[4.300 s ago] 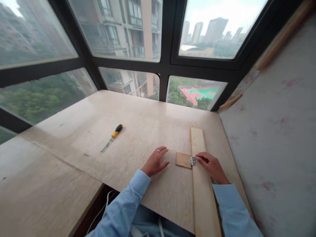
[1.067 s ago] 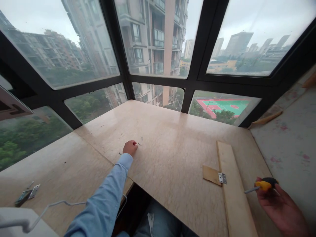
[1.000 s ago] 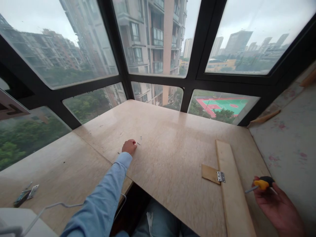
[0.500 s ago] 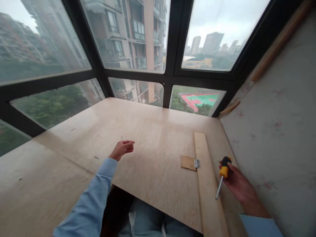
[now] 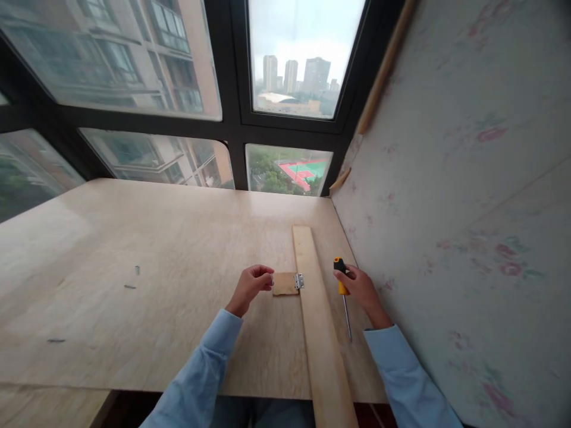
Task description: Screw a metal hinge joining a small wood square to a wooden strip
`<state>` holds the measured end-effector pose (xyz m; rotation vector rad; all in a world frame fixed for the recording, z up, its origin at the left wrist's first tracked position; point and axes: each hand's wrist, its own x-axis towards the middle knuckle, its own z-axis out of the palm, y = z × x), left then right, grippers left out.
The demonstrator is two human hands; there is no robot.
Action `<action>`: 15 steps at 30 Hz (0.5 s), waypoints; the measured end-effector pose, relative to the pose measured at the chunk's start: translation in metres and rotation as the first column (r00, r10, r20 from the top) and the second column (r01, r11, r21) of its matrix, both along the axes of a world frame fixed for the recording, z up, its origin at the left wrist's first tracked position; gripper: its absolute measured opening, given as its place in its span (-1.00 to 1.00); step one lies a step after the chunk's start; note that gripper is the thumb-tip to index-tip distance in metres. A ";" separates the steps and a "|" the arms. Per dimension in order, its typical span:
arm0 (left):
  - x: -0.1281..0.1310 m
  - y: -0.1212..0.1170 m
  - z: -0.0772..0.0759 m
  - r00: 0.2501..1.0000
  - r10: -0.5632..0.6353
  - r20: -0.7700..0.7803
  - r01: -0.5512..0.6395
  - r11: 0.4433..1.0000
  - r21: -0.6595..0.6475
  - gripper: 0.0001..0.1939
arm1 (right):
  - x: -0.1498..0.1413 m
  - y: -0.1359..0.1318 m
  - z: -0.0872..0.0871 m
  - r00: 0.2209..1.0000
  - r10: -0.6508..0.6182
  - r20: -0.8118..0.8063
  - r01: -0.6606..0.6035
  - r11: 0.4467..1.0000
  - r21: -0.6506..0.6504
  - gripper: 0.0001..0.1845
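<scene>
wood and steel: hinge [image 5: 299,281] across plank [image 5: 319,333] and thin piece [image 5: 284,285], screwdriver [image 5: 343,289] in right hand [image 5: 362,292]

plank lies flat on the pale tabletop [image 5: 187,333], running from the near edge toward the far windows [image 5: 292,59]. thin piece, tan and roughly square, lies against the plank's left side. silver hinge sits at that joint, one leaf over the plank, the other over the thin piece's right edge; holes visible in it.

left hand [image 5: 250,290]: just left of the thin piece, thumb and index fingertips pressed together at its left edge. cannot tell whether something small is between them, or whether they touch the wood.

right hand: right of the plank, thumb and fingers pinching the black-and-yellow handle. shaft points toward the near side, tip lowest; contact with the tabletop cannot be told.

three small metal pieces [image 5: 129,287] lie at left on the tabletop, well apart from the hinge: two near each other, one nearer the viewer.

light blue sleeves [image 5: 220,339] on both arms. floral wallpaper [image 5: 446,238] at right; a red-and-green court [image 5: 306,172] shows beyond the glass.
</scene>
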<state>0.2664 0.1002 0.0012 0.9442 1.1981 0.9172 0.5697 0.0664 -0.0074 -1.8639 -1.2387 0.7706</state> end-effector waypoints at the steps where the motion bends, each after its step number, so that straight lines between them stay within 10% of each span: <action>1: 0.008 0.000 -0.002 1.000 -0.006 -0.013 0.006 1.000 0.007 -0.72 | 0.002 0.001 -0.003 0.998 0.002 0.059 -0.002 1.000 -0.003 -0.55; 15: 0.041 0.000 -0.013 1.000 0.008 -0.030 -0.005 0.996 0.094 -0.68 | 0.001 0.006 -0.020 0.916 0.094 0.389 -0.052 0.992 -0.117 -0.73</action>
